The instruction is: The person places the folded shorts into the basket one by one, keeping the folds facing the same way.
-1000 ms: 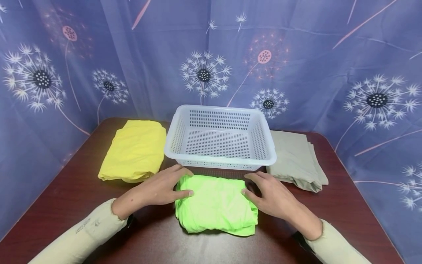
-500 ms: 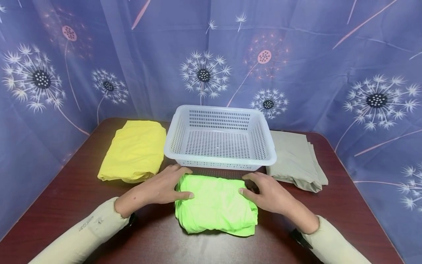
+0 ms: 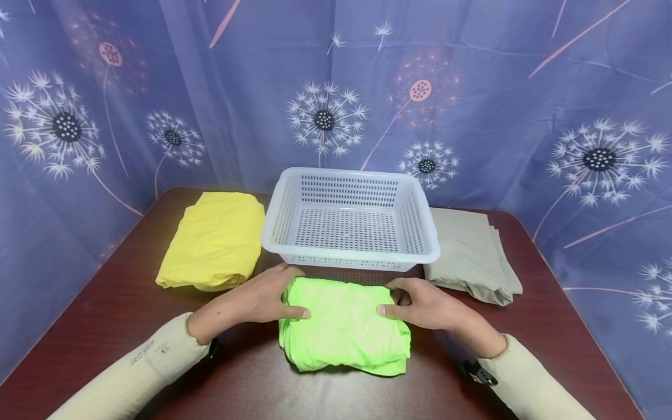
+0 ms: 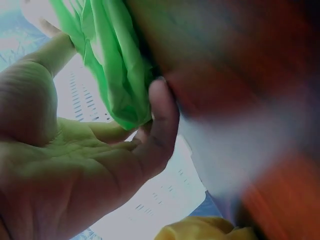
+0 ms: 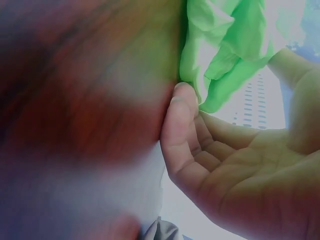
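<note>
A bright green folded cloth point(image 3: 343, 326) lies on the table in front of the basket in the head view. My left hand point(image 3: 259, 297) grips its left side, thumb on top. In the left wrist view the fingers of the left hand point(image 4: 95, 170) curl at the cloth's lower edge. On the opposite side my right hand point(image 3: 433, 303) holds the cloth with its thumb over the top. The right wrist view has the fingers of the right hand point(image 5: 235, 170) bent against the bottom edge, close to the tabletop. Fingertips behind the cloth are partly hidden.
A white perforated plastic basket point(image 3: 352, 255) with nothing in it stands behind the green cloth. Left of it lies a yellow folded cloth point(image 3: 212, 239), and a grey-beige folded cloth point(image 3: 464, 251) lies to its right. A dandelion-patterned curtain point(image 3: 236, 87) hangs behind the dark wooden table point(image 3: 121, 280).
My right hand has moved slightly left, its thumb now farther onto the green cloth. The left hand has shifted a little right. The cloth and basket stay in place.
</note>
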Motion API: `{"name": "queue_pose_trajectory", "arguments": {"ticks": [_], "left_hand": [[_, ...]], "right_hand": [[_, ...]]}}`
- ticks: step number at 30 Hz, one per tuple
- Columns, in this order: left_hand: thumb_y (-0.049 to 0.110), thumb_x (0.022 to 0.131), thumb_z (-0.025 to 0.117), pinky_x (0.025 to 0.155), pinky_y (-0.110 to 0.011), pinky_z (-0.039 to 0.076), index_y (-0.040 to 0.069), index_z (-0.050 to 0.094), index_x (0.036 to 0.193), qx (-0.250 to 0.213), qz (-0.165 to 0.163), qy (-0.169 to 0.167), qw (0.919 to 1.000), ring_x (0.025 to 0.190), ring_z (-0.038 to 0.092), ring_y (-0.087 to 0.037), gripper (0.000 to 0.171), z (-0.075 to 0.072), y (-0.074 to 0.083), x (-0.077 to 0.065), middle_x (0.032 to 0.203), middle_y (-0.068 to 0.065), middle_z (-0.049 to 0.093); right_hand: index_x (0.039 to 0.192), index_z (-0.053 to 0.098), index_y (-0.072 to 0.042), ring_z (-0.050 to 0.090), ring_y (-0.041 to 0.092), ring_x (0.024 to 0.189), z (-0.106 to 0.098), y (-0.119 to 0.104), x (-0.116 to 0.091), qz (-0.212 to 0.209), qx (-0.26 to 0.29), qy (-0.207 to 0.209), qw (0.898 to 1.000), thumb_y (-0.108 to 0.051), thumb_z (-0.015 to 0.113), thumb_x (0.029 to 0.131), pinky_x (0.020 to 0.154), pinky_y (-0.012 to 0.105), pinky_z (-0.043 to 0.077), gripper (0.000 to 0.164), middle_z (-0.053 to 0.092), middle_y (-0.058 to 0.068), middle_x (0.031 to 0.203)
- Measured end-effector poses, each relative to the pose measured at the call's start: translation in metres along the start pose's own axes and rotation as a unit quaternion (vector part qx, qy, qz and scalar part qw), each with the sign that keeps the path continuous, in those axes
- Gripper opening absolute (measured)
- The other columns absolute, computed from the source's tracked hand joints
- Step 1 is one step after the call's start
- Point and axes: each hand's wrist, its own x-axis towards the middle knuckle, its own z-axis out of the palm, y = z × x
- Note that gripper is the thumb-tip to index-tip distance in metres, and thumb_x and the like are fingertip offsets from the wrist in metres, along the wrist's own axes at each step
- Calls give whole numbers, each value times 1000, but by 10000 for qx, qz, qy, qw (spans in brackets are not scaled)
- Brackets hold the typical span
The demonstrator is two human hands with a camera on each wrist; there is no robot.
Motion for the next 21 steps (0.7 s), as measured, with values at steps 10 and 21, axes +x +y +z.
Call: {"name": "queue_pose_trajectory", "arguments": {"ticks": [10, 21], "left_hand": [[47, 80, 91, 78, -34, 52, 1, 67, 112, -293, 68, -2, 9995, 87, 58, -16, 61, 2, 1, 11, 91, 0, 63], [44, 82, 91, 70, -31, 50, 11, 63, 105, -506, 164, -45, 9986, 78, 55, -13, 49, 4, 2, 10, 83, 4, 61]], "right_hand": [[113, 65, -3, 49, 10, 63, -1, 0, 2, 110, 376, -211, 9990, -35, 82, 94, 59, 27, 43, 41, 61, 5, 89], [102, 59, -5, 40, 11, 60, 2, -1, 0, 230, 941, -205, 9951, -29, 84, 93, 58, 27, 39, 36, 51, 5, 80]]}}
